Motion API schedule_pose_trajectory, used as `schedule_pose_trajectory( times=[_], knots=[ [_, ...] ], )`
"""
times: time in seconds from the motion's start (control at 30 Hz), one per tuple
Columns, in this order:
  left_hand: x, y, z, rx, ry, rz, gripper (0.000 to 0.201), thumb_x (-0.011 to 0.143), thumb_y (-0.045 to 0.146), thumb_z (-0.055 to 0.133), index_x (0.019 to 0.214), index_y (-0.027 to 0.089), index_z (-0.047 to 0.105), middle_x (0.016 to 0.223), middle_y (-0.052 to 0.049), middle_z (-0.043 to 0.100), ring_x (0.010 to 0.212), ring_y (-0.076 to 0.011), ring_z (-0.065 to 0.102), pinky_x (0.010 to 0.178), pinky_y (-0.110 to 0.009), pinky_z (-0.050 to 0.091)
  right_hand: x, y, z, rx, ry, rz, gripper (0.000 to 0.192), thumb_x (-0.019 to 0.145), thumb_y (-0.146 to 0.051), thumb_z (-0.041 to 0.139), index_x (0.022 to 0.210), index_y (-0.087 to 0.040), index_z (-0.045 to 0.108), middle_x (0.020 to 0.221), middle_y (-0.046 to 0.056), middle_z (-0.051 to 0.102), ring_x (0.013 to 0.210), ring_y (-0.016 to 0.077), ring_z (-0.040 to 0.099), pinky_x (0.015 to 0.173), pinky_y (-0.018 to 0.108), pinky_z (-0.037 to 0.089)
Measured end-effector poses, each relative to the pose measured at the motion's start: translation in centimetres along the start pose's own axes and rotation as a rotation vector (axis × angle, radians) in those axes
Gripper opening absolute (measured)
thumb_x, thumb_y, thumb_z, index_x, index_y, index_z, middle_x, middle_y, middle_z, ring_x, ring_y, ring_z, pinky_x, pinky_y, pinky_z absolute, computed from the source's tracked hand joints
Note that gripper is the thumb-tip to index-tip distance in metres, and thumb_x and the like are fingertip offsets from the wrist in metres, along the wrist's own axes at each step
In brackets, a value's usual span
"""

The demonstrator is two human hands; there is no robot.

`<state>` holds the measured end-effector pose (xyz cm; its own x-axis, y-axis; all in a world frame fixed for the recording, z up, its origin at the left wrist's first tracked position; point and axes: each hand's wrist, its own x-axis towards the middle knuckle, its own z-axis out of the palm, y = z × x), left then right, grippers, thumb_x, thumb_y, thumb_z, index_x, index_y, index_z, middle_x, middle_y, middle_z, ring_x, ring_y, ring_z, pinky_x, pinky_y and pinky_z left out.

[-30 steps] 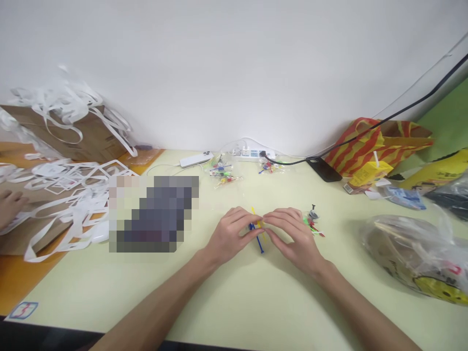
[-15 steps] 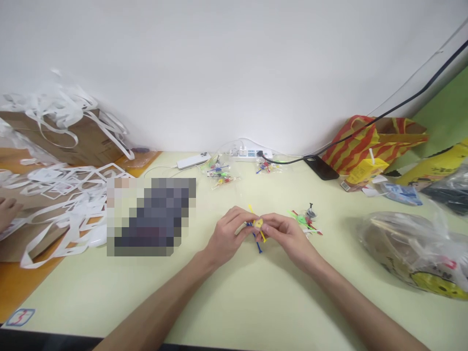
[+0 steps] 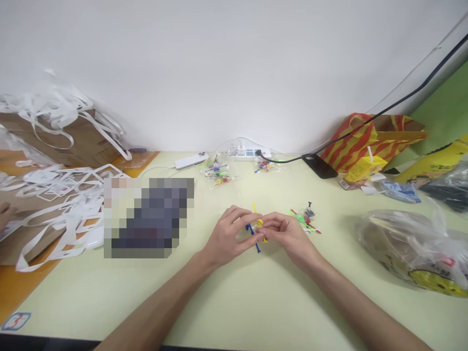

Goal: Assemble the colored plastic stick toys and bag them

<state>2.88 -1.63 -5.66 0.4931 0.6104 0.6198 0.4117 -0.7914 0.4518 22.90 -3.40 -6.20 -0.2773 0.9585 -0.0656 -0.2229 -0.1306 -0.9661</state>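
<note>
My left hand (image 3: 228, 236) and my right hand (image 3: 288, 235) meet fingertip to fingertip over the pale yellow table (image 3: 234, 302). Between them they pinch a small toy made of a yellow plastic piece (image 3: 259, 223) and a blue stick (image 3: 255, 239) that pokes out below the fingers. Just right of my right hand lie loose green and red plastic sticks (image 3: 305, 222) and a small grey suction-cup part (image 3: 310, 211).
Small clear bags of coloured parts (image 3: 218, 174) and a white power strip (image 3: 244, 154) lie at the back. A phone (image 3: 319, 166), a striped bag (image 3: 369, 139) and plastic bags (image 3: 413, 246) sit right. White paper strips (image 3: 62, 195) cover cardboard left, where another person's hand (image 3: 5, 214) shows.
My hands have stayed together on the toy, fingers shifting slightly; the yellow piece has turned between the fingertips. The view has drifted a little.
</note>
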Motion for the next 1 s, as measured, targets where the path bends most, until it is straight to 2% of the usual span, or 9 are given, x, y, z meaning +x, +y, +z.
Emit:
schedule_pose_trajectory(
  times=[0.17,0.33,0.47,0.63,0.83,1.0],
  knots=[
    [0.09,0.06,-0.05,-0.004,-0.014,-0.019,0.028,0.09,0.026,0.07,0.118,0.025,0.066,0.102,-0.007,0.069,0.093,-0.0207,0.062,0.085,-0.038,0.053,0.11,0.13,-0.2,-0.033,0.029,-0.025,0.025,0.071,-0.036,0.088,0.087,-0.021,0.076,0.083,0.004,0.075,0.074,0.0171,0.07,0.072,0.032,0.056],
    [0.08,-0.1,-0.12,-0.088,-0.021,-0.04,0.018,0.094,0.025,0.064,0.112,0.022,0.067,0.103,-0.008,0.071,0.097,-0.0202,0.066,0.086,-0.036,0.056,0.12,0.06,-0.2,-0.03,0.02,0.006,0.03,0.067,-0.037,0.09,0.087,-0.02,0.074,0.084,0.004,0.076,0.076,0.0191,0.071,0.074,0.033,0.056],
    [-0.08,-0.26,-0.02,-0.144,-0.009,-0.064,0.015,0.094,0.022,0.064,0.109,0.021,0.066,0.105,-0.008,0.073,0.098,-0.0192,0.069,0.088,-0.034,0.057,0.09,0.18,-0.17,0.033,-0.016,0.054,0.033,0.066,-0.036,0.091,0.088,-0.02,0.072,0.083,0.004,0.076,0.075,0.019,0.071,0.075,0.034,0.056],
    [-0.18,0.14,0.18,-0.159,0.018,-0.141,0.012,0.091,0.019,0.066,0.103,0.021,0.066,0.099,-0.004,0.075,0.088,-0.0161,0.072,0.082,-0.029,0.059,0.03,0.22,-0.02,0.113,-0.043,0.095,0.032,0.067,-0.035,0.091,0.084,-0.02,0.069,0.081,0.002,0.074,0.073,0.0167,0.068,0.077,0.033,0.053],
    [0.03,0.11,0.08,-0.166,0.078,-0.076,0.014,0.089,0.017,0.066,0.102,0.021,0.069,0.099,-0.004,0.077,0.086,-0.0163,0.074,0.081,-0.029,0.06,-0.02,-0.12,0.14,0.216,-0.035,0.171,0.037,0.062,-0.035,0.093,0.074,-0.022,0.061,0.069,-0.002,0.064,0.068,0.0146,0.06,0.071,0.029,0.048],
    [0.3,0.16,-0.01,-0.2,0.102,-0.085,0.012,0.087,0.014,0.065,0.096,0.021,0.069,0.091,-0.003,0.076,0.08,-0.0152,0.072,0.075,-0.028,0.059,-0.07,0.8,0.64,0.351,-0.053,0.223,0.04,0.063,-0.034,0.093,0.072,-0.022,0.055,0.075,-0.003,0.064,0.066,0.0129,0.059,0.068,0.028,0.046]
  ],
)
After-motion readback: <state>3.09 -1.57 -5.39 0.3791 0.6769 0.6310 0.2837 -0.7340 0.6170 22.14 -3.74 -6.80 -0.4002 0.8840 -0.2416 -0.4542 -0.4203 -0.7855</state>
